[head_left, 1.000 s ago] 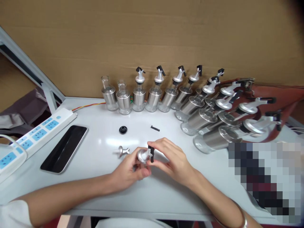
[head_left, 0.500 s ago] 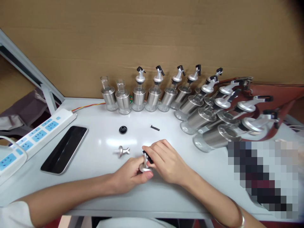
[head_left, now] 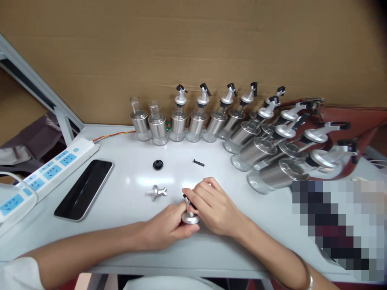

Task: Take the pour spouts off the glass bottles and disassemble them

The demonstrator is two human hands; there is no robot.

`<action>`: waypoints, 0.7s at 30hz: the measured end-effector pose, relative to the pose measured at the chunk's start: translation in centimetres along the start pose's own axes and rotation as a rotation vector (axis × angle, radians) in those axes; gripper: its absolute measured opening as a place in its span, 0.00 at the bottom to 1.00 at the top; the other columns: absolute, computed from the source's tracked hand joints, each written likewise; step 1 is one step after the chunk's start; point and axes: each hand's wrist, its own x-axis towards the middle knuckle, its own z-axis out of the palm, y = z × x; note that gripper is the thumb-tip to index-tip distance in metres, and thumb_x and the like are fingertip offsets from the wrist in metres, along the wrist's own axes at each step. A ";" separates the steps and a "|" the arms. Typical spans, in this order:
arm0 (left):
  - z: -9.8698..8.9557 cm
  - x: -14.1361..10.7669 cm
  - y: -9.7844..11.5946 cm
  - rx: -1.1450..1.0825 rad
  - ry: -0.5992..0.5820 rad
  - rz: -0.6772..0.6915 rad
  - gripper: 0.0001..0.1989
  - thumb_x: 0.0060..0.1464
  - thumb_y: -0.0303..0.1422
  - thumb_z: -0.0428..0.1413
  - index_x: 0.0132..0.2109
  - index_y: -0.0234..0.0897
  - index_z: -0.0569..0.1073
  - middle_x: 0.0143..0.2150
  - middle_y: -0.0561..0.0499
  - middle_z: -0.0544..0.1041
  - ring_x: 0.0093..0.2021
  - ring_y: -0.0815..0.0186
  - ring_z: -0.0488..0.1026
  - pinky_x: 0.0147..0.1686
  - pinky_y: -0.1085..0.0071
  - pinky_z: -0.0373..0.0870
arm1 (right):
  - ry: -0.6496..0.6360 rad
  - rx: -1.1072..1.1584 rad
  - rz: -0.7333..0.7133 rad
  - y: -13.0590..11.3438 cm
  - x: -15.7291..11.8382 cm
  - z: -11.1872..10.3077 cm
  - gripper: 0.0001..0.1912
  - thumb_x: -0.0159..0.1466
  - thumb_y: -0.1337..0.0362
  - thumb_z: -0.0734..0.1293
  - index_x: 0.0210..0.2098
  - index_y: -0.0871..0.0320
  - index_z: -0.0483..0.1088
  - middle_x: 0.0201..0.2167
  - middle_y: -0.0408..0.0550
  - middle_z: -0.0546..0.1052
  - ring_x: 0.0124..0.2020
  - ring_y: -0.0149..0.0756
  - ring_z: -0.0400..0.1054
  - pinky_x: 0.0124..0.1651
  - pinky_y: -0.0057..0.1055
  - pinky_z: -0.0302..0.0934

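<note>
Between my hands is a silver bottle pourer spout (head_left: 190,218) with a black flip lever (head_left: 189,201) at its top. My left hand (head_left: 169,227) grips the spout, its thumb along the base. The fingers of my right hand (head_left: 213,207) close on the black lever. To the left of the spout, a second silver pourer body (head_left: 157,192) lies on its side without a lever. Beyond it rests a round black rubber stopper (head_left: 157,164). A loose black lever (head_left: 198,162) lies further right.
Two glass-and-steel bottles without spouts (head_left: 158,127) stand at the back. Several bottles with pourers (head_left: 214,125) line the back and right side. On the left are a phone (head_left: 84,190) and a white power strip (head_left: 51,175). Cardboard (head_left: 157,52) forms the back wall.
The pourer in my hands has turned slightly, so its silver base shows more fully. My hands stay in nearly the same place, and the view has shifted a little.
</note>
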 end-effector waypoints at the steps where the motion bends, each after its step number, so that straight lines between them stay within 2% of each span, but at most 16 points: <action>1: 0.0 0.0 0.1 0.009 -0.003 0.003 0.17 0.58 0.47 0.47 0.31 0.40 0.55 0.25 0.57 0.59 0.25 0.68 0.55 0.26 0.71 0.55 | 0.000 -0.003 -0.002 0.0 -0.1 0.0 0.17 0.71 0.69 0.51 0.43 0.66 0.69 0.23 0.47 0.70 0.27 0.35 0.59 0.36 0.34 0.53; 8: -0.1 -0.4 0.2 0.050 -0.054 0.006 0.20 0.59 0.52 0.44 0.33 0.40 0.57 0.26 0.55 0.61 0.25 0.67 0.57 0.27 0.70 0.57 | 0.010 -0.030 -0.044 0.0 -0.2 0.0 0.20 0.71 0.69 0.49 0.39 0.67 0.70 0.21 0.46 0.65 0.26 0.35 0.55 0.37 0.35 0.53; 16: -0.2 -0.2 -0.1 0.098 -0.108 0.028 0.22 0.59 0.54 0.41 0.32 0.39 0.57 0.26 0.55 0.61 0.25 0.67 0.57 0.26 0.70 0.58 | 0.057 -0.026 -0.051 0.0 -0.2 0.2 0.20 0.72 0.67 0.49 0.39 0.67 0.69 0.21 0.45 0.67 0.25 0.34 0.55 0.37 0.36 0.55; 21: -0.3 -0.2 -0.1 0.166 -0.173 0.106 0.21 0.61 0.53 0.39 0.30 0.40 0.53 0.25 0.55 0.59 0.24 0.68 0.56 0.26 0.70 0.58 | 0.099 -0.066 -0.088 -0.2 -0.4 0.2 0.14 0.70 0.70 0.53 0.39 0.68 0.69 0.18 0.40 0.64 0.23 0.32 0.53 0.39 0.36 0.56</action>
